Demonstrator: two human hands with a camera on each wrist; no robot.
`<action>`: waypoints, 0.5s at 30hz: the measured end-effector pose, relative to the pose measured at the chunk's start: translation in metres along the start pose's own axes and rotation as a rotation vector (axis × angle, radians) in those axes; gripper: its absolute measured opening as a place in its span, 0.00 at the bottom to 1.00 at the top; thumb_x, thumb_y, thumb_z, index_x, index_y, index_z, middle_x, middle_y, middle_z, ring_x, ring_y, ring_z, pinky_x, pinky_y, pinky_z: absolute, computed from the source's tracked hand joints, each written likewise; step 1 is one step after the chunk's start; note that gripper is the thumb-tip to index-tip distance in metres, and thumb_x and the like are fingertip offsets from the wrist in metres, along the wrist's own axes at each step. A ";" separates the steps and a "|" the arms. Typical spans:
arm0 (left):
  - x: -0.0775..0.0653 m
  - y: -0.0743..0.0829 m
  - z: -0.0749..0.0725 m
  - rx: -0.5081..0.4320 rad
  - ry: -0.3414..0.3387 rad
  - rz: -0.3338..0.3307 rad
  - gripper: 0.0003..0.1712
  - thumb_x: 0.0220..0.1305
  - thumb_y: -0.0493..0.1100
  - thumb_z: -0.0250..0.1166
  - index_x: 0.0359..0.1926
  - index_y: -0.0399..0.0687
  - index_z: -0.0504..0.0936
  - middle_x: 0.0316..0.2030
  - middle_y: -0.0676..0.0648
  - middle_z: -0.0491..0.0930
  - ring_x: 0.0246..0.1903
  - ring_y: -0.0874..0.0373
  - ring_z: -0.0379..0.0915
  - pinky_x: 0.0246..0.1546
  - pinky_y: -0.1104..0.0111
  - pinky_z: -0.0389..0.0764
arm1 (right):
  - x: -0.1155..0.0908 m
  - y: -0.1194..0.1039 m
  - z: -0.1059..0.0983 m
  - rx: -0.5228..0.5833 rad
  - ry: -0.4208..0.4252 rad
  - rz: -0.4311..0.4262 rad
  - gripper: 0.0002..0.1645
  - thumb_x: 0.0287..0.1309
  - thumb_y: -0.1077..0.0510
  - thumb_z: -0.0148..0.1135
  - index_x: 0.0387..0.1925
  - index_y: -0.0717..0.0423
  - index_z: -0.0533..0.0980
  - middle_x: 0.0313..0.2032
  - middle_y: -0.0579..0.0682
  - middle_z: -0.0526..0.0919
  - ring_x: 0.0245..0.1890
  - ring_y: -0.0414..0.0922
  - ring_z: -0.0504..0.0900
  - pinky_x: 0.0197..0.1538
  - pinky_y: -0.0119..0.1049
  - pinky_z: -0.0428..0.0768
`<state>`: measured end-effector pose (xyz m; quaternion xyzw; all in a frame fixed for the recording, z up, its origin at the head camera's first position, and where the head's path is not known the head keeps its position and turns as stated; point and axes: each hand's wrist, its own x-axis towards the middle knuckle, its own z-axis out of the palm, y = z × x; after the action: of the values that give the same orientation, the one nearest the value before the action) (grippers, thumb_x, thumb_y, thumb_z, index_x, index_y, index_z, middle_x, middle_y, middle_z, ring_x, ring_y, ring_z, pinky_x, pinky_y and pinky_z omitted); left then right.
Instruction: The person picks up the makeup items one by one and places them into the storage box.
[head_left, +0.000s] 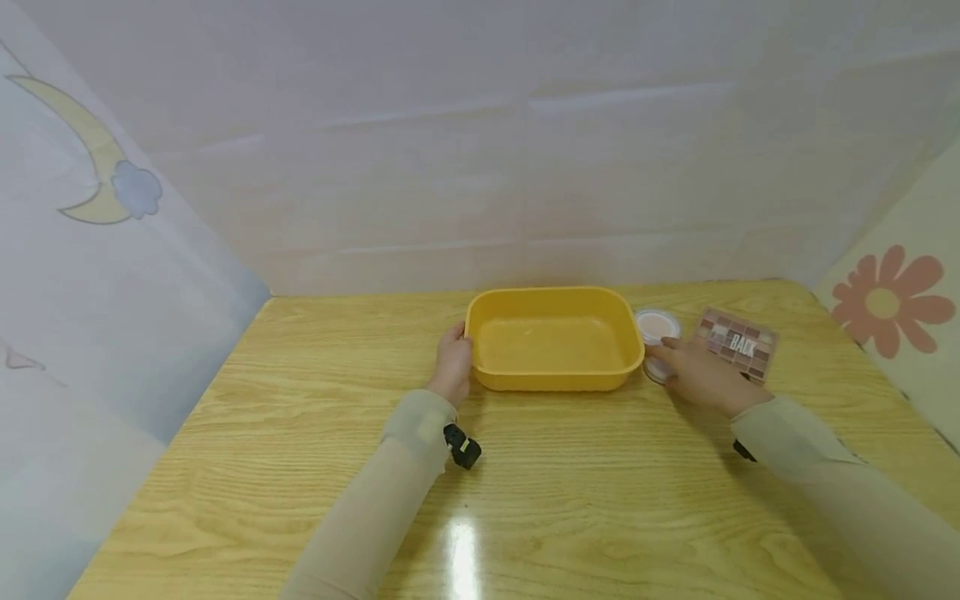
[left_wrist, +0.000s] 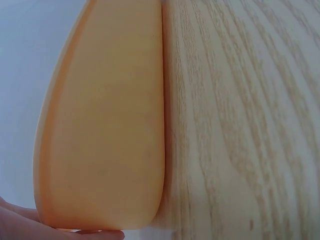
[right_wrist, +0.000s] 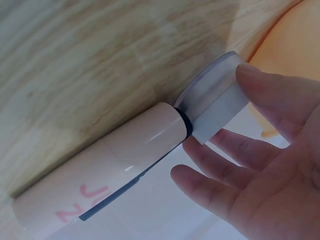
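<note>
Nearest, over the wooden surface (head_left: 555,500), reach two pale sleeves (head_left: 390,492), and past the cuffs the person's right grip (head_left: 697,377) is curled round a clear-rimmed round container (right_wrist: 217,95), thumb on one side and fingers on the other, so that it sits right at the fingertips, just beside the right end of a yellow basin (head_left: 555,381). About level with it, the left grip (head_left: 452,367) clasps the basin's left end at the rim, while a palette (head_left: 742,343) marked BACK lies beyond the right grip, to the container's right; farthest off hangs a pale covering (head_left: 480,183)
</note>
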<state>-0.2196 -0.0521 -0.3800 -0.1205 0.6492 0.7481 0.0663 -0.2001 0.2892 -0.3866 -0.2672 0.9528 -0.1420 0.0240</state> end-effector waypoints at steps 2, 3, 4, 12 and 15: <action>0.000 0.000 0.000 -0.003 0.003 -0.006 0.28 0.77 0.34 0.38 0.75 0.35 0.48 0.74 0.39 0.49 0.72 0.47 0.47 0.69 0.59 0.57 | -0.001 -0.001 0.000 -0.002 0.004 -0.003 0.34 0.49 0.75 0.66 0.61 0.69 0.70 0.55 0.78 0.70 0.53 0.74 0.71 0.51 0.67 0.72; -0.001 0.000 0.000 -0.006 0.005 -0.010 0.28 0.77 0.34 0.38 0.75 0.36 0.48 0.74 0.39 0.49 0.72 0.47 0.47 0.69 0.59 0.57 | -0.001 -0.001 0.000 -0.002 0.006 -0.007 0.34 0.49 0.75 0.66 0.60 0.69 0.71 0.54 0.77 0.72 0.52 0.73 0.72 0.50 0.66 0.73; -0.001 0.000 -0.001 -0.008 0.007 -0.013 0.29 0.77 0.34 0.38 0.75 0.36 0.48 0.74 0.39 0.48 0.72 0.47 0.47 0.69 0.59 0.56 | -0.001 -0.001 0.000 -0.008 0.014 -0.016 0.34 0.48 0.75 0.67 0.60 0.69 0.71 0.52 0.75 0.74 0.50 0.71 0.74 0.50 0.64 0.75; -0.002 0.000 0.001 -0.009 0.003 0.008 0.28 0.77 0.33 0.38 0.75 0.35 0.49 0.74 0.38 0.50 0.71 0.46 0.49 0.69 0.58 0.58 | -0.003 -0.002 -0.003 0.003 0.030 -0.007 0.32 0.48 0.71 0.70 0.58 0.68 0.73 0.45 0.70 0.76 0.45 0.65 0.76 0.44 0.59 0.79; -0.001 -0.001 0.002 -0.014 -0.002 0.016 0.28 0.77 0.33 0.37 0.74 0.34 0.49 0.73 0.38 0.50 0.71 0.45 0.49 0.69 0.57 0.58 | -0.003 -0.002 -0.003 0.013 0.035 0.001 0.31 0.48 0.70 0.70 0.58 0.70 0.74 0.46 0.71 0.76 0.46 0.66 0.75 0.45 0.60 0.78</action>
<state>-0.2188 -0.0502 -0.3801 -0.1151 0.6446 0.7534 0.0603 -0.1969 0.2901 -0.3828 -0.2641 0.9523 -0.1527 0.0089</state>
